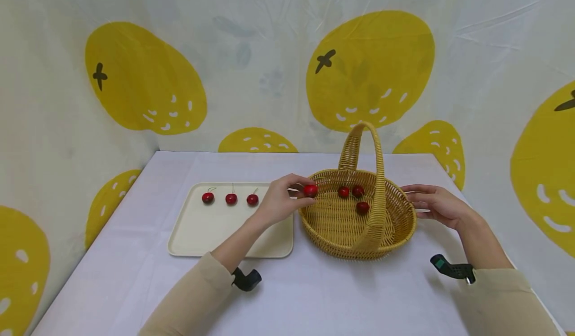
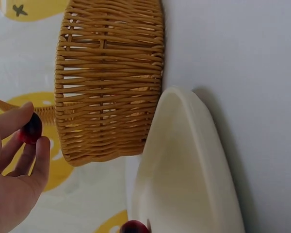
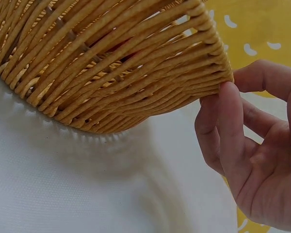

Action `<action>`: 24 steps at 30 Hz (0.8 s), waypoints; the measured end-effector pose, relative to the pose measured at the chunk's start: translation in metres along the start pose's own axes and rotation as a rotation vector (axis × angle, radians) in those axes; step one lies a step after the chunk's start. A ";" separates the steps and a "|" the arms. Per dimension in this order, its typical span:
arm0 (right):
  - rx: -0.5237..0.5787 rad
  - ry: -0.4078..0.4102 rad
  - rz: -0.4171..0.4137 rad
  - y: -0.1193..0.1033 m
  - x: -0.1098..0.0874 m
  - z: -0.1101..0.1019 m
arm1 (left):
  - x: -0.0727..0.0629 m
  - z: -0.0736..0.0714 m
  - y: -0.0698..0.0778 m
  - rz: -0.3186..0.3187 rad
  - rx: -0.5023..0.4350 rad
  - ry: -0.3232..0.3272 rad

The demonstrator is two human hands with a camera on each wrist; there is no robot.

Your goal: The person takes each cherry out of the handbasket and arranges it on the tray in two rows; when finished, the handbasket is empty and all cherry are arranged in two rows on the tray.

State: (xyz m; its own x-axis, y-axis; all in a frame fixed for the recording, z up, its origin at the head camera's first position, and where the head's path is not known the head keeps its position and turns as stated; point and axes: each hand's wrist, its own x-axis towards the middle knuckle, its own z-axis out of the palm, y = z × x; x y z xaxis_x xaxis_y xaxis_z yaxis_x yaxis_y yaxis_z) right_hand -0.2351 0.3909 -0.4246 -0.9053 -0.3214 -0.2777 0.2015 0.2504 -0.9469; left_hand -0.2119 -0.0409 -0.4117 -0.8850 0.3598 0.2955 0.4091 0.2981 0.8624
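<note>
My left hand pinches a red cherry between thumb and fingertips, over the left rim of the wicker basket. In the left wrist view this cherry is held above the basket's rim. Three cherries, one of them the front cherry, lie inside the basket. To the basket's right, my right hand has its fingers loosely extended to the outer rim. Seen from the right wrist, the fingertips of the right hand are right at the rim.
A cream tray lies left of the basket, under my left forearm. Three stemmed cherries, including the left cherry, sit in a row at its back. The basket's tall handle arches over its middle. A fruit-print curtain hangs behind the white-covered table.
</note>
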 end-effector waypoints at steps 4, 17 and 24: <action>0.002 0.001 0.004 0.001 0.001 0.000 | -0.008 -0.006 -0.003 -0.026 -0.046 0.008; 0.003 0.001 0.000 0.002 0.001 -0.002 | -0.028 -0.021 -0.013 -0.108 -0.021 0.031; 0.004 -0.014 -0.012 0.002 0.001 -0.001 | -0.035 -0.026 -0.019 -0.124 0.035 0.052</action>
State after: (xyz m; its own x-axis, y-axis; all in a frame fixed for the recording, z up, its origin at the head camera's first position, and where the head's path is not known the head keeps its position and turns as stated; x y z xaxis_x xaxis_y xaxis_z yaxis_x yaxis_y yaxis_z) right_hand -0.2364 0.3924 -0.4265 -0.9023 -0.3375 -0.2682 0.1920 0.2423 -0.9510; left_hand -0.1943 -0.0820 -0.4275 -0.9392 0.2721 0.2092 0.3026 0.3684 0.8790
